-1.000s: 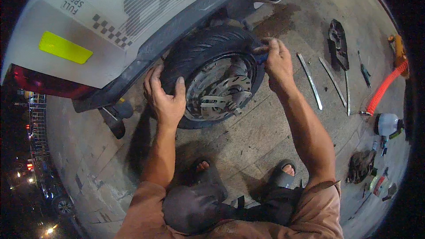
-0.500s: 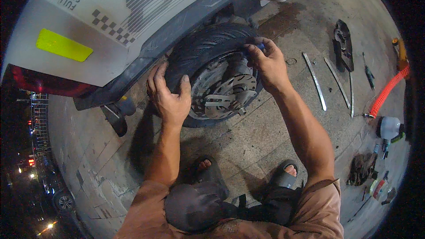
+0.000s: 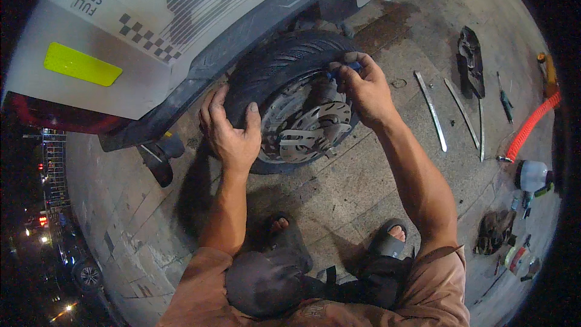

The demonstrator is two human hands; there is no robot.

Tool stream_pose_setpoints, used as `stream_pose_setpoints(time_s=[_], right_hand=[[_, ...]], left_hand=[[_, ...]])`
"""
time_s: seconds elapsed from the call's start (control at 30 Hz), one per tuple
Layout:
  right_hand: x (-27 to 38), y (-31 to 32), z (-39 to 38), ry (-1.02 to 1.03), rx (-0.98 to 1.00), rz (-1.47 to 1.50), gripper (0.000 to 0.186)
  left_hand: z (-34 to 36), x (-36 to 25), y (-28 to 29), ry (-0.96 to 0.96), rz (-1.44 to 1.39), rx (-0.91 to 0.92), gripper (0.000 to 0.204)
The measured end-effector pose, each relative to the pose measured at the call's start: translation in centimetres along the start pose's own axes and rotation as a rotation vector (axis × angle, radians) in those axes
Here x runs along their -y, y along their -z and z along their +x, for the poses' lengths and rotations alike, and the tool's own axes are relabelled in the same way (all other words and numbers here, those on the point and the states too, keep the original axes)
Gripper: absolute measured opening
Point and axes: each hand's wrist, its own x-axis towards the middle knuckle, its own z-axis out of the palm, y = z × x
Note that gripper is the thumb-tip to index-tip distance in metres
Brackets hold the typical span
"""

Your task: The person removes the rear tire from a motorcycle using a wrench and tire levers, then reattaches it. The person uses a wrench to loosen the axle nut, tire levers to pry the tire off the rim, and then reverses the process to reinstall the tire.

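A black tyre (image 3: 284, 60) with a grooved tread sits on a wheel under the rear of a white and grey two-wheeler (image 3: 139, 54). A slotted brake disc (image 3: 336, 114) and a metal bracket (image 3: 296, 138) are at the wheel's hub. My left hand (image 3: 233, 130) is round the tyre's left side, fingers over the tread and thumb along the sidewall. At the upper right of the rim, my right hand (image 3: 366, 88) pinches a small blue piece (image 3: 334, 71) against the tyre's inner edge. The fingers partly cover this piece, so its kind does not show.
On the paved floor to the right lie long flat metal bars (image 3: 431, 112), a black part (image 3: 470, 60), a screwdriver (image 3: 505, 100) and an orange coiled hose (image 3: 525, 130). Lower right are a translucent bottle (image 3: 532, 175) and dirty gloves (image 3: 495, 230). My sandalled feet (image 3: 387, 242) stand near the wheel.
My right hand has shifted slightly left along the rim, and more of the blue piece shows. The wheel's hub parts have turned a little. My left hand stays on the tyre.
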Motion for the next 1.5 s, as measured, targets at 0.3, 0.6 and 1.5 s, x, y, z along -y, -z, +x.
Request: stream_pose_setpoints(time_s=[0.3, 0.6, 1.5], right_hand=[[0.1, -0.3, 0.1, -0.018, 0.026, 0.034, 0.017], [0.5, 0.0, 0.2, 0.020, 0.090, -0.037, 0.015], [2.2, 1.3, 0.3, 0.375, 0.254, -0.676, 0.030]], left_hand=[[0.1, -0.2, 0.1, -0.004, 0.013, 0.003, 0.053], [0.0, -0.2, 0.1, 0.011, -0.010, 0.010, 0.054], [-0.1, -0.1, 0.0, 0.022, 0.004, 0.015, 0.054]])
